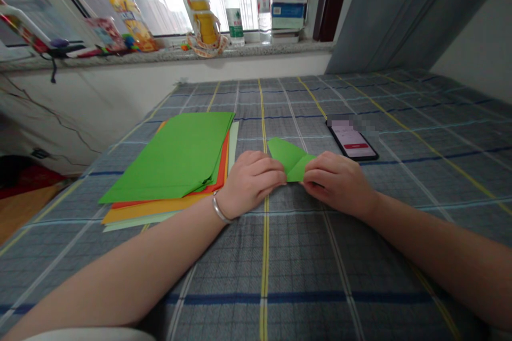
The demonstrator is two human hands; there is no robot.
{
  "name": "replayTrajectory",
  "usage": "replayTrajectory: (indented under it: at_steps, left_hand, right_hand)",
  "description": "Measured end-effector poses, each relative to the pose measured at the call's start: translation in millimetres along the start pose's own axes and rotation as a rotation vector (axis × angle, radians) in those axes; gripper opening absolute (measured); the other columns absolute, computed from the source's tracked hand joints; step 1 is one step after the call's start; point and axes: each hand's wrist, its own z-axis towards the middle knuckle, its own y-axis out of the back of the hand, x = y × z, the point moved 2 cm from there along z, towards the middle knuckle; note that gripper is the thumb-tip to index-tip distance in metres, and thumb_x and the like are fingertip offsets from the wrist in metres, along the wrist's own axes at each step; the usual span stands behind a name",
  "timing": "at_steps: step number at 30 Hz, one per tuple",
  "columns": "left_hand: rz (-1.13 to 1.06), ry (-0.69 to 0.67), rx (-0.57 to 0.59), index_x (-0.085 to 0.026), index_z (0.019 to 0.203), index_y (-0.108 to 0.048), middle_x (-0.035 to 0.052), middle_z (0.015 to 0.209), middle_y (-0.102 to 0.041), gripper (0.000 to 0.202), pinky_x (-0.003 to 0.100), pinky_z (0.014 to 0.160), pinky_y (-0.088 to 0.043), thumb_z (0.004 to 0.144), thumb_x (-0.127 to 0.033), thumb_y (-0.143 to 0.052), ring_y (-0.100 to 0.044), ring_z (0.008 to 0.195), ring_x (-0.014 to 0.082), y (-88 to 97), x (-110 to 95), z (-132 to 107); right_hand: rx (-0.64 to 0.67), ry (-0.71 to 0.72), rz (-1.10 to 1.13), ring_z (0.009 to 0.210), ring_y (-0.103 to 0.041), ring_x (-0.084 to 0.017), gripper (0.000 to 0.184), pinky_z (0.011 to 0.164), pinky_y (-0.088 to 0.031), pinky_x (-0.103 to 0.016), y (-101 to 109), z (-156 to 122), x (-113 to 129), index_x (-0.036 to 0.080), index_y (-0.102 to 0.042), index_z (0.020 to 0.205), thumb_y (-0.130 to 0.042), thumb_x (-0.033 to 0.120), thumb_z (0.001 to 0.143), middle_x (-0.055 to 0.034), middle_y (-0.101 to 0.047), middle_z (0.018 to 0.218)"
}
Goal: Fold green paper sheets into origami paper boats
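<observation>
We see the folded green paper (291, 164) on the checked cloth (300, 266), directly between the two hands and touching both. Our left hand (254, 178) has its fingers curled onto the paper's left side, and our right hand (340, 180) grips its right end. The fingers hide the edges, so we cannot tell how many layers they hold. Left of our left hand lies the stack of coloured sheets (172, 157); the phone (352, 138) rests just beyond our right hand.
</observation>
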Motion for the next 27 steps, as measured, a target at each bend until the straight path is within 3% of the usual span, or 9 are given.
replayTrajectory:
  at_steps: [5,12,19,27]
  left_hand:
    - [-0.035,0.044,-0.059,-0.020,0.091,-0.062,0.0039,0.092,-0.067,0.013,0.027,0.076,-0.049,0.096,-0.024,-0.050,-0.061,0.083,0.0136,4.6,16,-3]
    - [-0.071,0.233,-0.220,-0.019,0.082,-0.054,0.0023,0.085,-0.065,0.013,0.029,0.079,-0.051,0.094,-0.025,-0.054,-0.061,0.085,0.0136,7.0,35,-6]
    - [-0.105,0.081,-0.161,-0.019,0.089,-0.057,0.0042,0.091,-0.066,0.004,0.026,0.077,-0.052,0.092,-0.020,-0.056,-0.062,0.086,0.0136,1.2,17,-5]
    - [-0.087,0.044,-0.114,-0.020,0.092,-0.059,0.0039,0.094,-0.069,0.001,0.027,0.078,-0.052,0.092,-0.020,-0.057,-0.063,0.085,0.0138,0.5,6,-2]
  right_hand:
    - [-0.029,-0.030,-0.081,0.076,-0.060,-0.017,0.010,0.068,-0.045,-0.030,3,-5,-18,0.023,-0.064,0.077,-0.059,0.022,0.086,-0.0014,-0.069,0.083]
    - [-0.069,-0.202,-0.070,0.084,-0.066,-0.020,0.006,0.076,-0.051,-0.035,6,-9,-43,0.023,-0.063,0.082,-0.058,0.022,0.086,-0.0033,-0.072,0.086]
    - [-0.068,-0.075,-0.086,0.082,-0.063,-0.019,0.005,0.073,-0.049,-0.033,2,-3,-23,0.021,-0.065,0.085,-0.061,0.023,0.087,-0.0024,-0.071,0.084]
    - [-0.118,-0.031,0.027,0.080,-0.060,-0.017,0.005,0.071,-0.046,-0.030,1,-2,-15,0.023,-0.063,0.083,-0.061,0.021,0.087,-0.0010,-0.068,0.084]
